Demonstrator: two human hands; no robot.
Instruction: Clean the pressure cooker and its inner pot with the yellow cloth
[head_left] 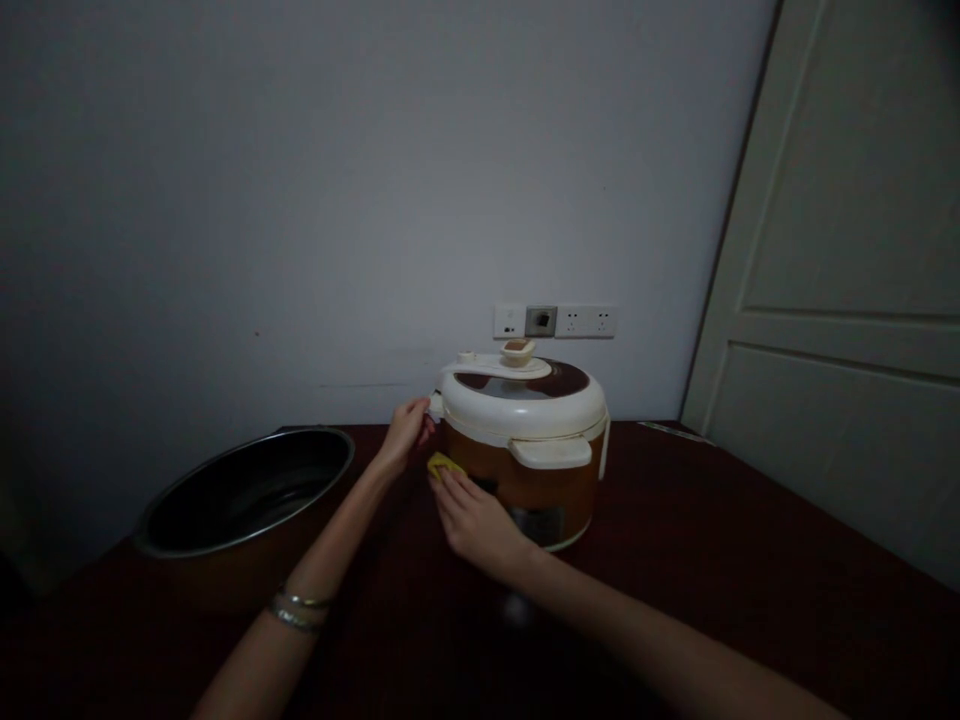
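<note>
The right hand [480, 522], fingers together, pinches a yellow cloth [444, 464] at the side of the cooker [480, 410]; cloth-to-cooker contact is unclear. Farther out, the left hand [403, 440] has its fingers closed on a white projection [436, 405]. The cooker stands immediately right of both hands' fingertips, upright, central axis vertical, lid knob [517, 351] up, front handle [553, 454] toward the person. It is presumably heavy, rigid and smooth; the front handle should offer firm hold.
</note>
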